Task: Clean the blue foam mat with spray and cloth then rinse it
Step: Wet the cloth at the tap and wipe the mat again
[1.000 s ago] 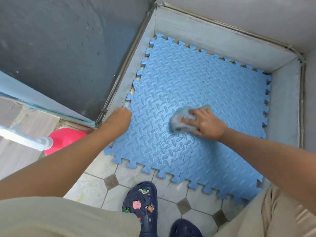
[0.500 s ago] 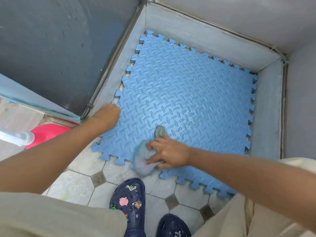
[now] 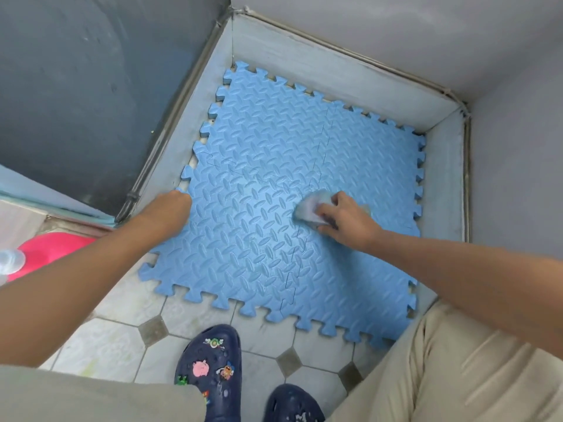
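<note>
The blue foam mat (image 3: pixel 274 178), ribbed and with jigsaw edges, lies on the floor in a walled corner. My right hand (image 3: pixel 344 222) presses a pale bluish cloth (image 3: pixel 309 207) flat against the mat, right of its middle. My left hand (image 3: pixel 166 210) rests as a closed fist on the mat's left edge and holds it down. No spray bottle is clearly in view, apart from a clear object (image 3: pixel 10 260) at the far left edge.
Low grey walls (image 3: pixel 335 77) enclose the mat at the back and right. A pink round object (image 3: pixel 51 251) sits at the left. White tiles (image 3: pixel 122 339) and my dark blue clogs (image 3: pixel 210 373) are in front of the mat.
My right hand has slid the cloth from the mat's near edge back up and to the right. The left hand has stayed on the left edge.
</note>
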